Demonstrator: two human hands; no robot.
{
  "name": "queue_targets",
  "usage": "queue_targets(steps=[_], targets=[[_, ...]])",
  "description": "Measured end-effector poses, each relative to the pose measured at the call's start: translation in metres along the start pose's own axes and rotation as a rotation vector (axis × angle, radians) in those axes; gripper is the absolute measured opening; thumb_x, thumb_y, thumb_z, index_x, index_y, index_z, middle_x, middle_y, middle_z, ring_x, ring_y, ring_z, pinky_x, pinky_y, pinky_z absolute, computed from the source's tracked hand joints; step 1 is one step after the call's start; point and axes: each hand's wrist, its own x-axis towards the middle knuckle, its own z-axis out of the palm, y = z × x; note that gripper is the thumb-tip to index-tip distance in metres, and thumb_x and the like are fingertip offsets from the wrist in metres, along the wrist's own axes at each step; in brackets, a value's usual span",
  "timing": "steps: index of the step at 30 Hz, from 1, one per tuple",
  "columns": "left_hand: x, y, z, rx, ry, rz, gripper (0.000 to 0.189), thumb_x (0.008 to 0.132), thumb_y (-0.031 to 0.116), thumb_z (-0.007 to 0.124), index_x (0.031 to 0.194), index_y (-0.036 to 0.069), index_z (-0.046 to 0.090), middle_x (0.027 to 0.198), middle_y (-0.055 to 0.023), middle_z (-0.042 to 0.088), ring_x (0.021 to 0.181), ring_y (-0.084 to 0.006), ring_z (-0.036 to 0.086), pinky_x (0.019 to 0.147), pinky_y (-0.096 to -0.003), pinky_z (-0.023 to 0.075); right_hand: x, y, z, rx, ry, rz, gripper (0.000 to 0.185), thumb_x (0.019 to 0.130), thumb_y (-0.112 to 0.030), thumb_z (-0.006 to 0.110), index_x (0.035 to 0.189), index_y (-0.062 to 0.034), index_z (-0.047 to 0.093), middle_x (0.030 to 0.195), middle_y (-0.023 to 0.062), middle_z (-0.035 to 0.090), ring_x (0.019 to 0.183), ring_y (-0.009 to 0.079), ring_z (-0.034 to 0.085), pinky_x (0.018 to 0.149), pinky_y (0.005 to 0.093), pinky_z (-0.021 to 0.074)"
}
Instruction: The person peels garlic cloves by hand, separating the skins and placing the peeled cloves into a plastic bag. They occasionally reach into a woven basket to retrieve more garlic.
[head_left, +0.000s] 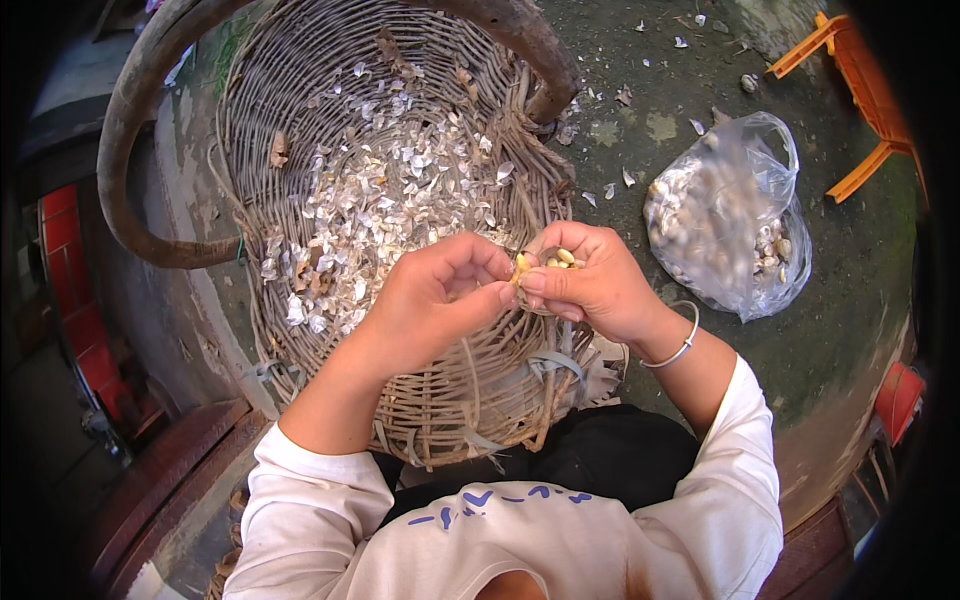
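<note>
Above the near rim of the wicker basket (427, 397), my two hands meet. My right hand (592, 277) is curled around several pale yellow kernels (564, 257), and its thumb presses on a yellowish piece (520, 264) at the fingertips. From the other side, the thumb and forefinger of my left hand (442, 292) close on that same piece; whether it is a kernel or a bit of shell is hard to tell. Many dry whitish husk pieces (409, 187) lie inside the basket below. Part of the right palm is hidden by its fingers.
A thick bent-wood handle (124, 172) arches over the basket. To the right, a clear plastic bag (780, 262) of beige nut-like or bulb-like pieces (675, 217) rests on the dark floor (630, 67). An orange plastic stool or chair (862, 82) stands beyond. Dry leaves (279, 150) lie in the basket.
</note>
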Motion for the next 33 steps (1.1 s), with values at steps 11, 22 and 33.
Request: queue_targets(steps=[11, 22, 33], targets=[[-0.005, -0.008, 0.003, 0.441, 0.152, 0.058, 0.012, 0.07, 0.002, 0.059, 0.081, 0.0, 0.053, 0.065, -0.0035, 0.056, 0.053, -0.0044, 0.047, 0.048, -0.0175, 0.0378, 0.002, 0.004, 0.003, 0.037, 0.017, 0.034, 0.012, 0.08, -0.013, 0.056, 0.078, -0.0021, 0.05, 0.062, 0.004, 0.055, 0.041, 0.0022, 0.038, 0.036, 0.0153, 0.0267], [-0.001, -0.012, 0.013, 0.799, 0.292, 0.478, 0.008, 0.07, 0.002, 0.06, 0.076, 0.002, 0.055, 0.058, 0.0019, 0.05, 0.044, -0.0009, 0.036, 0.039, -0.018, 0.0284, -0.003, 0.012, 0.006, 0.269, 0.069, 0.07, 0.012, 0.081, -0.012, 0.054, 0.08, -0.0036, 0.046, 0.064, 0.0049, 0.054, 0.04, 0.0029, 0.039, 0.032, 0.015, 0.0253], [-0.008, -0.014, 0.011, 0.348, 0.271, 0.131, 0.007, 0.077, 0.007, 0.056, 0.078, 0.0, 0.057, 0.06, 0.0005, 0.054, 0.05, -0.0026, 0.041, 0.045, -0.0178, 0.0344, -0.01, 0.014, 0.004, 0.2, 0.084, -0.037, 0.011, 0.082, -0.013, 0.053, 0.082, -0.0027, 0.05, 0.065, 0.0025, 0.053, 0.043, 0.0019, 0.039, 0.038, 0.0142, 0.0301]])
